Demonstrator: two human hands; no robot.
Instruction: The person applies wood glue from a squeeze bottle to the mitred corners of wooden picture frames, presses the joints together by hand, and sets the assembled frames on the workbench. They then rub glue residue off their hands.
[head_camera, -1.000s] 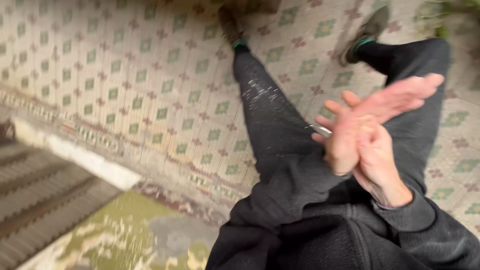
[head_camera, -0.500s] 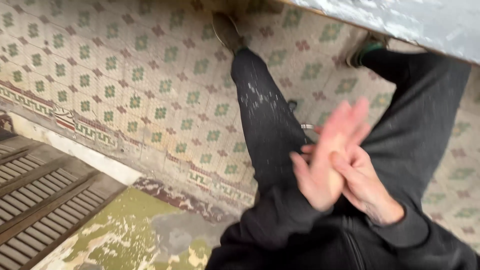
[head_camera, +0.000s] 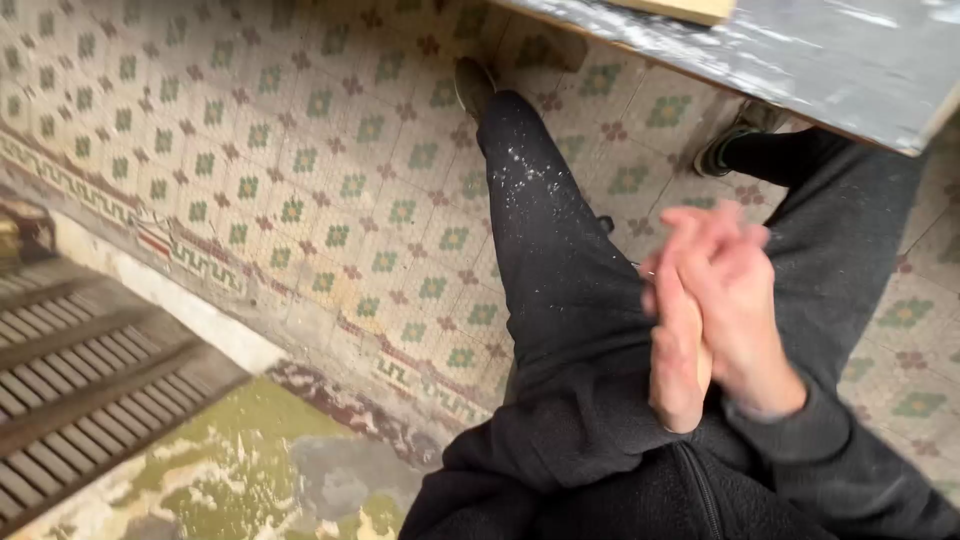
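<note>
Right hand (head_camera: 735, 300) against left hand (head_camera: 678, 345)

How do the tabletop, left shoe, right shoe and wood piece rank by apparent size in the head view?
1. Tabletop, though cropped by the frame.
2. Right shoe and left shoe: alike, both partly hidden, unranked.
3. Wood piece: only a sliver shows, so its place is unsure.
</note>
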